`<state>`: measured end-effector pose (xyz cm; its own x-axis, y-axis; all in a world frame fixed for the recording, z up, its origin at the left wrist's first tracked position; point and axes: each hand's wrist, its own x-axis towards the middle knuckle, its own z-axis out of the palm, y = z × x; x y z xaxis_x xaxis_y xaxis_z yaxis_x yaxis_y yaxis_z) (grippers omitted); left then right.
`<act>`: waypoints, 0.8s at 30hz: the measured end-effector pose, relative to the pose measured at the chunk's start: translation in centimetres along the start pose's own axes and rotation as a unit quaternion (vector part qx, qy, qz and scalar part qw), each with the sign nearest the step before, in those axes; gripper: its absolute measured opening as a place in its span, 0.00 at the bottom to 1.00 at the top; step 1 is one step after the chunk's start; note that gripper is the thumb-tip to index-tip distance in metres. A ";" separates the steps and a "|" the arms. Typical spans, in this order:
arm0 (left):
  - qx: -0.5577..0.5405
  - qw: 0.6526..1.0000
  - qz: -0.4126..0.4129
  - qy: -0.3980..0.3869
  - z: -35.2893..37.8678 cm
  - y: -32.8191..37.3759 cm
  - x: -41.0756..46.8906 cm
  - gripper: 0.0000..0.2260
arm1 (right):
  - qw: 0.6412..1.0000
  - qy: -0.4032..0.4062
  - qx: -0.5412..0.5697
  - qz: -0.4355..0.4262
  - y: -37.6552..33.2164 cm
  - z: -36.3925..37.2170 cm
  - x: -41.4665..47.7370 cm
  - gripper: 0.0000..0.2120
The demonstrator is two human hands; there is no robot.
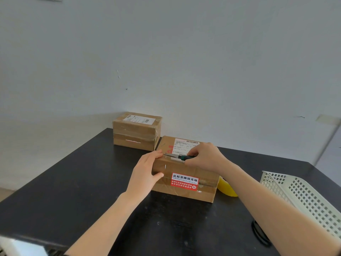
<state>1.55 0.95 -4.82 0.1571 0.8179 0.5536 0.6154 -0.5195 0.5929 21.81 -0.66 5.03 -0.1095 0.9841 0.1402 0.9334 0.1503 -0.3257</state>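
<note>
A taped cardboard box [186, 174] with a red warning sticker and a white shipping label lies on the black table [73, 191]. My left hand [146, 172] holds its left end, thumb on the front face, fingers on top. My right hand [204, 157] grips a green-handled cutter [181, 157] lying across the box top, its blade tip pointing left towards my left fingers.
A second taped cardboard box [136, 131] stands behind, against the wall. A white perforated plastic basket [302, 196] sits at the right. A yellow object [227, 188] shows behind my right forearm. A black ring-shaped thing [260, 233] lies near the front right.
</note>
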 end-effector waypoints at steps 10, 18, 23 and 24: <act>-0.005 1.000 -0.002 0.000 0.0 0.1 -0.1 0.29 | 1.000 -0.001 0.022 0.016 -0.2 0.0 -0.1 0.14; 0.002 1.000 0.002 -0.004 -0.4 0.0 0.0 0.28 | 0.999 -0.042 0.016 0.006 -0.3 -0.1 0.5 0.15; 0.006 1.000 0.001 -0.005 -0.2 -0.1 0.0 0.28 | 0.995 -0.101 0.008 -0.004 -0.3 -1.1 0.7 0.16; 0.006 1.000 0.003 -0.004 -0.2 -0.2 0.1 0.28 | 0.995 -0.103 0.003 -0.008 -0.3 -1.2 0.7 0.16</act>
<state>1.33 1.04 -4.78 0.1665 0.8167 0.5525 0.6232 -0.5214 0.5829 21.86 -0.16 6.31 -0.1921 0.9801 -0.0496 0.9291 0.1653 -0.3309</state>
